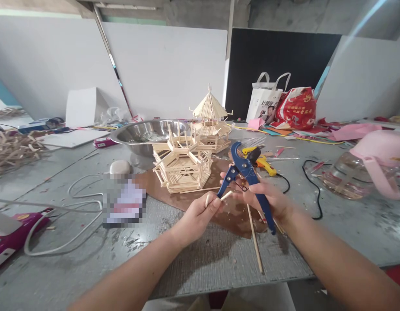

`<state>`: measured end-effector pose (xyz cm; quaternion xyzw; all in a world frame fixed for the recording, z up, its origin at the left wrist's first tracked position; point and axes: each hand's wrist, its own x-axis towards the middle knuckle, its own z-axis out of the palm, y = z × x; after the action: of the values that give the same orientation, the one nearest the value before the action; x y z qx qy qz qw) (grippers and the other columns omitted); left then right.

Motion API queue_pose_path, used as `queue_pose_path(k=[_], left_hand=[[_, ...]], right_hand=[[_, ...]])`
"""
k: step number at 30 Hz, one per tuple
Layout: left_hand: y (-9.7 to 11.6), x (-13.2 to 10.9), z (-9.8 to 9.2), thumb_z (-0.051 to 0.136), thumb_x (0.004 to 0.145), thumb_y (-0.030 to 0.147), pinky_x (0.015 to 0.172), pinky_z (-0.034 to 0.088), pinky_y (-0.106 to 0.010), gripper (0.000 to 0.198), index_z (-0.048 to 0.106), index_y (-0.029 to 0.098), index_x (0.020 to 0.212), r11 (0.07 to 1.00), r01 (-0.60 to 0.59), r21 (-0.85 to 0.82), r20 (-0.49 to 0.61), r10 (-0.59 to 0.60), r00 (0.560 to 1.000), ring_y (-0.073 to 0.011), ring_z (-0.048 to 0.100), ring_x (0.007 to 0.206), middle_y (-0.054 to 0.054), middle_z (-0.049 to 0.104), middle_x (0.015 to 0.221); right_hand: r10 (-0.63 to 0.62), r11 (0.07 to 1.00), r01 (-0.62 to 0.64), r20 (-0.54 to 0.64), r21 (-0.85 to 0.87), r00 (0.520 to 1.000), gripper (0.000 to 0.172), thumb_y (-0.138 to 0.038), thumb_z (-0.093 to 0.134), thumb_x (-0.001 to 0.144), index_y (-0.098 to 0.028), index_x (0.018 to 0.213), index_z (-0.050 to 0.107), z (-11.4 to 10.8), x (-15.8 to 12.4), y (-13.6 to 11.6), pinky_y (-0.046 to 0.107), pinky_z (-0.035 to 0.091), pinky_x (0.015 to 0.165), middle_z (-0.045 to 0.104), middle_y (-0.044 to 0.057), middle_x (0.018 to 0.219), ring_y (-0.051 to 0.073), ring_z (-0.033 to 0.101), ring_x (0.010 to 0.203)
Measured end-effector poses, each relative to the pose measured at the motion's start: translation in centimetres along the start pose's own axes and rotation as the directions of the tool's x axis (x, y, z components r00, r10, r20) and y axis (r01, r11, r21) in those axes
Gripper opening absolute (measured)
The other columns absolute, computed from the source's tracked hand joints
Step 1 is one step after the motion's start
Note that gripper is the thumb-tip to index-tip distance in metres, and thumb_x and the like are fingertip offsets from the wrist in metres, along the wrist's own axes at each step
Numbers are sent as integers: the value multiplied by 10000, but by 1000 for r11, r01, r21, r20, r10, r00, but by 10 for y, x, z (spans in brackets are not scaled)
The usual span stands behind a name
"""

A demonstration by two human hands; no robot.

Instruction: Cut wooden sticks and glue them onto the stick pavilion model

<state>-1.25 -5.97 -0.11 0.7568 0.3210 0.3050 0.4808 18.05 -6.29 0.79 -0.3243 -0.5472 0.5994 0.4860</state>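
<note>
My left hand [196,216] is closed in a pinch on short pale wooden sticks [226,195], whose ends poke out on both sides of the thumb. Close by on the right, my right hand [268,199] grips a blue pipe cutter [243,163]. One blue handle points down past the wrist, and the other arm of the tool reaches the left fingertips. Under the hands lies a brown sheet [232,222] with a longer wooden stick [254,237] across it. Just beyond stands a hexagonal stick frame [187,172], and behind it a stick pavilion with a pointed roof [210,108].
A steel bowl [138,134] stands behind the frame. Right of the cutter lies a yellow glue gun [266,165] with a black cord. A pink-lidded jug [345,177] is at the right. On the left are a white cable [68,250], a purple power strip [21,235] and piled sticks [15,149].
</note>
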Motion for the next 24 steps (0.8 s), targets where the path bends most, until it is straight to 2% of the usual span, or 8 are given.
queue_pose_path(k=[4, 7, 9, 12, 15, 17, 20, 24], left_hand=[[5, 0, 4, 322, 842, 356, 618, 351, -233, 303, 467, 158, 665, 999, -36, 18, 27, 35, 999, -102, 400, 644, -4, 448, 689], [5, 3, 1, 338, 839, 341, 708, 360, -245, 293, 494, 155, 675, 994, -76, 81, -51, 80, 996, -119, 443, 773, -41, 497, 887], [1, 5, -4, 337, 836, 358, 681, 364, -239, 301, 485, 156, 670, 992, -48, 120, -147, 65, 987, -111, 446, 740, -35, 507, 876], [-6, 7, -12, 313, 836, 404, 521, 327, -211, 321, 452, 166, 672, 989, 61, 132, -224, -30, 974, -81, 363, 522, 40, 390, 551], [-8, 6, -15, 317, 835, 410, 464, 286, -197, 309, 469, 167, 719, 989, 61, 133, -229, -29, 973, -68, 307, 470, 61, 314, 503], [-7, 5, -15, 325, 833, 405, 450, 276, -194, 299, 486, 166, 752, 988, 55, 144, -225, -22, 974, -66, 297, 466, 62, 300, 500], [-5, 3, -14, 335, 829, 398, 443, 276, -195, 298, 500, 161, 757, 988, 47, 148, -217, -14, 976, -68, 295, 473, 59, 293, 501], [-5, 3, -14, 341, 826, 394, 451, 275, -196, 292, 488, 161, 731, 986, 35, 166, -193, -2, 981, -69, 294, 485, 56, 289, 515]], right_hand=[[9, 999, -13, 102, 39, 995, 447, -328, 380, 655, -235, 1086, 456, 9, -1, 3, 357, 454, 667, 595, 63, 924, 208, 568, 855], [-63, 997, 63, -2, -53, 998, 372, -284, 419, 678, -213, 1040, 472, 9, -1, 5, 355, 440, 733, 599, 54, 902, 195, 567, 846], [-150, 963, 123, -96, -240, 984, 299, -284, 476, 688, -211, 978, 486, 5, -1, 3, 347, 424, 767, 596, 37, 873, 186, 560, 836], [-291, 766, 140, -145, -627, 946, 203, -322, 512, 709, -204, 875, 502, -4, -3, 0, 331, 414, 747, 580, 29, 830, 183, 543, 809], [-375, 474, 130, -66, -871, 925, 275, -325, 520, 712, -197, 951, 475, -10, -1, 3, 338, 404, 741, 573, 50, 878, 192, 531, 818], [-383, 344, 143, 1, -928, 924, 364, -324, 524, 708, -190, 1036, 437, -11, 1, 8, 359, 397, 761, 562, 80, 957, 214, 520, 874], [-382, 268, 179, 66, -947, 922, 411, -325, 522, 707, -197, 1080, 407, -9, 4, 17, 382, 392, 781, 542, 104, 1022, 234, 509, 928], [-379, 252, 214, 107, -944, 919, 436, -315, 528, 699, -207, 1097, 388, -4, 2, 20, 386, 393, 794, 530, 105, 1041, 238, 507, 948]])
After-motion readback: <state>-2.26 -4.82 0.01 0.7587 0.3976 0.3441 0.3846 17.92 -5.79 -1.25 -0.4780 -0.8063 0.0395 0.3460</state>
